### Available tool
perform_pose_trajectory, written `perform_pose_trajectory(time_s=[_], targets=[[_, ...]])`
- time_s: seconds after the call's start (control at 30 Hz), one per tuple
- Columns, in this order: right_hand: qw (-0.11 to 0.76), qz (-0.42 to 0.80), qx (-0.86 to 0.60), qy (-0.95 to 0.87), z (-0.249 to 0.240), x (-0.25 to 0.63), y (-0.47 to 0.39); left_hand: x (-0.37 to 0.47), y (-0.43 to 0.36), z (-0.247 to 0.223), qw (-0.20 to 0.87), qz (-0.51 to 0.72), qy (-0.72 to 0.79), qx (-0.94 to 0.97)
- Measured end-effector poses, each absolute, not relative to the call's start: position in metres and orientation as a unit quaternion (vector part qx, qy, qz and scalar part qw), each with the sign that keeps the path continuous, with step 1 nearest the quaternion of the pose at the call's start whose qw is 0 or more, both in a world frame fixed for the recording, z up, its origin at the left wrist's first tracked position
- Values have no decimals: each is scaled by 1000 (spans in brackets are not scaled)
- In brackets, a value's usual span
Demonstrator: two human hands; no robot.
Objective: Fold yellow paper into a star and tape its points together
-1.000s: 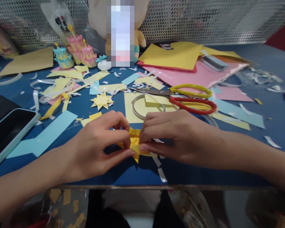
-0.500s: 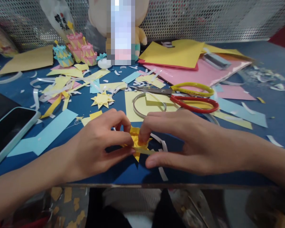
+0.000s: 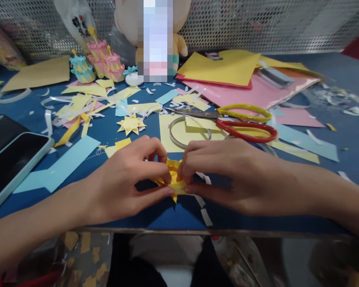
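Between my hands sits a folded yellow paper star (image 3: 174,174) with a raised rim, one of its points facing me. A pale yellow paper strip (image 3: 179,186) lies along the rim's near side. My left hand (image 3: 131,179) is closed, pinching the star's left side and the strip's left end between thumb and fingers. Closed too, my right hand (image 3: 227,175) has its thumb outside the strip and its bent fingers inside the rim. Fingers hide much of the star. Farther back lies a finished-looking pale yellow star (image 3: 131,124).
Scissors (image 3: 245,119) with yellow and red handles lie behind my right hand. Paper scraps (image 3: 77,105) and blue strips (image 3: 68,163) surround the work. A phone (image 3: 18,167) is at left. Coloured sheets (image 3: 221,71), small paper cakes (image 3: 100,61) and a plush toy (image 3: 179,44) stand behind.
My right thumb, earlier apart from the star, has moved in and up against the strip. The strip now bends along the near rim. The view has shifted slightly.
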State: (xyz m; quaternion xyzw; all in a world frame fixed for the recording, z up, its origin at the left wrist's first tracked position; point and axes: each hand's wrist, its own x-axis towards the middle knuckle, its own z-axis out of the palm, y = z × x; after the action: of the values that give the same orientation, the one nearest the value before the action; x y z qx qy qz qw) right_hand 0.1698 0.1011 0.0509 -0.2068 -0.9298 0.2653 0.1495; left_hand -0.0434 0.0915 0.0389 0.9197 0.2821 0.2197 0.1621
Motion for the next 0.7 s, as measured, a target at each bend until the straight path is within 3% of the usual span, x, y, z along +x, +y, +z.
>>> perform_pose_trajectory(time_s=[0.7], targets=[[111, 202, -218, -948, 58, 167, 102, -42, 91, 48, 251, 204, 337, 884]])
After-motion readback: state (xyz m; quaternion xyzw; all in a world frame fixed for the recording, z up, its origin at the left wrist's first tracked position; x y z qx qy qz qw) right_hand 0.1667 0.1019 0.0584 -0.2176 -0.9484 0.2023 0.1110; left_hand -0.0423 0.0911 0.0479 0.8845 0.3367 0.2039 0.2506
